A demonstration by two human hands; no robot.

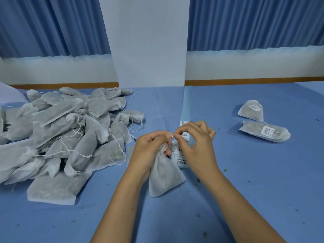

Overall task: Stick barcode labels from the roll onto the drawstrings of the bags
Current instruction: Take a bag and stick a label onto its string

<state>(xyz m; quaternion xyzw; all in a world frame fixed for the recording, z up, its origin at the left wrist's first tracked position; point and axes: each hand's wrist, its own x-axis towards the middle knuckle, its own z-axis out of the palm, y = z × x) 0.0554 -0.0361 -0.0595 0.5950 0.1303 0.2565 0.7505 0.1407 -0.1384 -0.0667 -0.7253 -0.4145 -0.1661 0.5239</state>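
While your left hand grips the neck of the white nonwoven drawstring bag over the blue table, your right hand pinches a pale scrap, label or string unclear; the white barcode-label strip lies just beyond.

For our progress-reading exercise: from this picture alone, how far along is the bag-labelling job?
Done: a far labelled bag and a near labelled bag lie on the right. In hand: the left hand grips the held bag by its neck; the right hand pinches, apparently, its drawstring above the label strip. Left: the pile, no labels visible.
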